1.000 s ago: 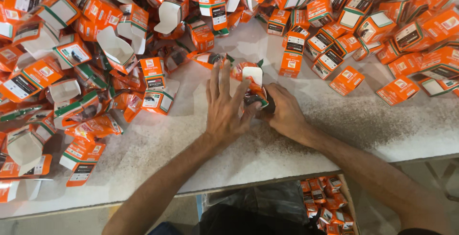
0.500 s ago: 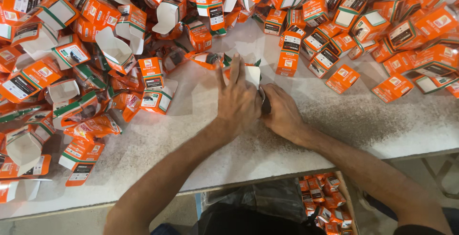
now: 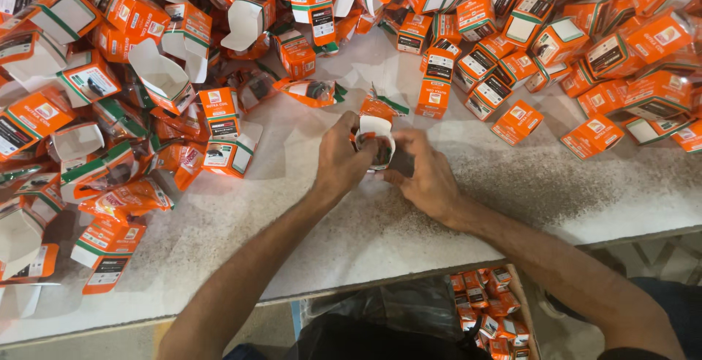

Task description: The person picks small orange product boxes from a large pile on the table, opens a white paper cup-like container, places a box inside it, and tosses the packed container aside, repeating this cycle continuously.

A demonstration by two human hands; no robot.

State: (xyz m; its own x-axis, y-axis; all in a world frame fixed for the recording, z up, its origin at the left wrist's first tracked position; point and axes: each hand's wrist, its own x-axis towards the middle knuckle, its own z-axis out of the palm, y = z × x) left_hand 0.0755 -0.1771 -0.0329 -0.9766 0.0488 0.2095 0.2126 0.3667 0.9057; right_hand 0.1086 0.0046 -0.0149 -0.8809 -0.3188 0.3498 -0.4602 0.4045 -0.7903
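My left hand (image 3: pixel 339 156) and my right hand (image 3: pixel 424 172) meet at the middle of the speckled white table (image 3: pixel 512 192). Between them they hold one small orange carton (image 3: pixel 375 140) with its white top flap open. Something orange shows inside the carton's mouth. My left fingers curl over the carton's left side; my right thumb and fingers press its right side. An orange plastic packet (image 3: pixel 311 91) lies just beyond the hands, and another orange packet (image 3: pixel 383 104) sits right behind the carton.
Heaps of small orange, white and green cartons cover the table's left side (image 3: pixel 110 111) and far right (image 3: pixel 585 45), several with open flaps. A box of more orange cartons (image 3: pixel 486 305) sits below the table's front edge.
My left hand was flat on the table beside the carton; it has now closed around it. Both hands have drawn together on the carton.
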